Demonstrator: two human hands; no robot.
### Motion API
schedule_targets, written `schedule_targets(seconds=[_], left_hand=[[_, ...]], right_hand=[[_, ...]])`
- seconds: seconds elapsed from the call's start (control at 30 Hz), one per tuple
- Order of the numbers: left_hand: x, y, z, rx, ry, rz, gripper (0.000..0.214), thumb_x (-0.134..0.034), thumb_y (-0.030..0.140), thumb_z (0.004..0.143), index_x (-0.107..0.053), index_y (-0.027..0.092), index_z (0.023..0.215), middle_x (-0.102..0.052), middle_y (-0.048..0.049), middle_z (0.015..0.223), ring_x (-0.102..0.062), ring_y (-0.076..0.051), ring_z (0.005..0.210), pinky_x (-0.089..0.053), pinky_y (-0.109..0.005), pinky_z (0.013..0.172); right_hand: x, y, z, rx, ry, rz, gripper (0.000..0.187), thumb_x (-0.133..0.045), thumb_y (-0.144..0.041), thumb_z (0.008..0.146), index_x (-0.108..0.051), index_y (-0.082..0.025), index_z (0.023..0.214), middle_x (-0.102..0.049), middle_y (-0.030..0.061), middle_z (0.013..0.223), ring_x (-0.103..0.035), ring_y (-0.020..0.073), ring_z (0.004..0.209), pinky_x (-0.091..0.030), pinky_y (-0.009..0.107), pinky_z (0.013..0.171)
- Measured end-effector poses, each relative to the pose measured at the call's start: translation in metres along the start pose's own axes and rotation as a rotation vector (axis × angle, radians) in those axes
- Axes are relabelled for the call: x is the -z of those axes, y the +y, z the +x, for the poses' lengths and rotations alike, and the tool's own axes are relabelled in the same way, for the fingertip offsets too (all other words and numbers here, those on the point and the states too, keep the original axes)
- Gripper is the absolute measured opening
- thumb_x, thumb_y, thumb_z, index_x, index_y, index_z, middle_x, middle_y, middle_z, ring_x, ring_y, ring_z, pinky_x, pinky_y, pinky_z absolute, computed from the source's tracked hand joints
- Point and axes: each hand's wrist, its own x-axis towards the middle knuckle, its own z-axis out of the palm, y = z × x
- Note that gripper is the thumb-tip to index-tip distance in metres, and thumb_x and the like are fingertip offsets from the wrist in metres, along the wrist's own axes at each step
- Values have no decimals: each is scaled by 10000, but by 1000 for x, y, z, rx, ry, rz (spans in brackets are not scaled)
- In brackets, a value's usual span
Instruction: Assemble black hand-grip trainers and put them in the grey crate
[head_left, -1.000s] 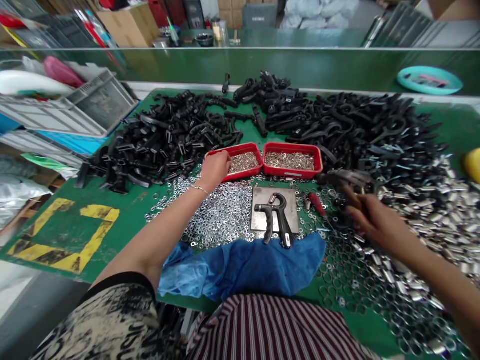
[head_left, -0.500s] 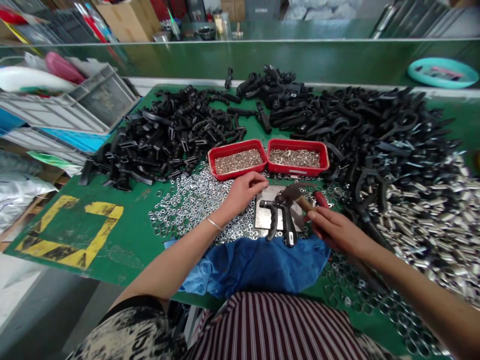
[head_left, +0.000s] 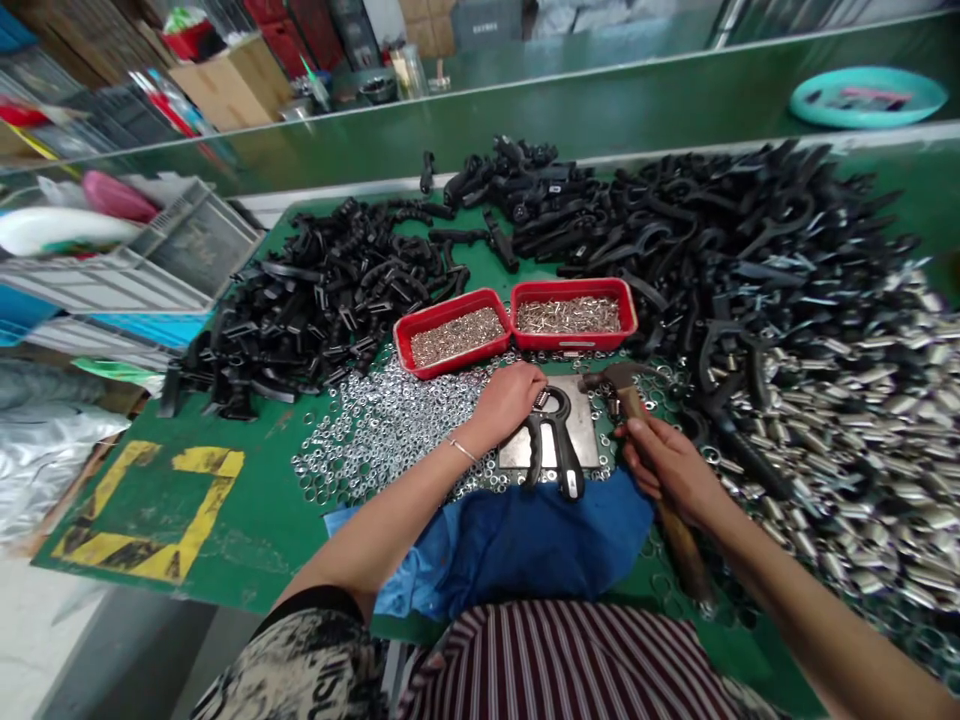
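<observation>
A black hand grip exerciser (head_left: 556, 440) lies on a small metal plate (head_left: 517, 452), its two handles pointing towards me. At its upper left end, by a small coiled spring (head_left: 541, 398), my left hand (head_left: 514, 400) is closed with the fingertips pinched on it. My right hand (head_left: 667, 462) is wrapped round the wooden handle of a claw hammer (head_left: 636, 402). The hammer's head is just right of the plate's top corner, and its handle runs down under my palm. A blue cloth (head_left: 517, 550) lies bunched in front of the plate.
Two red trays (head_left: 574, 341) of small metal pins stand behind the plate. Loose nuts and rings (head_left: 397, 420) spread to the left. Heaps of black handles (head_left: 322, 300) fill the back; silvery cylinders (head_left: 862, 450) pile at right. A grey crate (head_left: 202, 240) stands far left.
The hammer has moved off the hand grip to its right, and its head no longer covers it. My left hand has come down onto the grip's upper end. The camera view has tilted.
</observation>
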Motion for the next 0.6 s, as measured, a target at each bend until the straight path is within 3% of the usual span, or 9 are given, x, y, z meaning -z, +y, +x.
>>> schedule_targets(seconds=[0.33, 0.53, 0.6], left_hand=[[-3, 5, 1, -109, -9, 221, 247, -478, 234, 1009, -694, 150, 924, -687, -85, 941, -627, -238, 925, -450, -359, 847], [-11, 6, -2, -335, -13, 504, 260, -397, 145, 1007, -653, 106, 980, -632, -145, 976, -556, -285, 966, -399, -422, 893], [-14, 4, -5, -338, -27, 490, 256, -395, 157, 1013, -647, 109, 1018, -635, -141, 1008, -553, -276, 979, -398, -410, 894]], right_hand=[[-2, -2, 1, 25, -26, -11, 365, -620, -563, 905, -562, -212, 987, -515, -72, 563, -293, 46, 344, -258, 161, 292], [-3, 3, 2, 36, -22, -67, 385, -594, -586, 907, -547, -222, 1023, -542, -64, 598, -313, 61, 352, -281, 183, 294], [-3, 1, -1, 47, -6, -131, 405, -550, -612, 920, -539, -228, 1047, -547, -60, 617, -331, 72, 352, -298, 203, 299]])
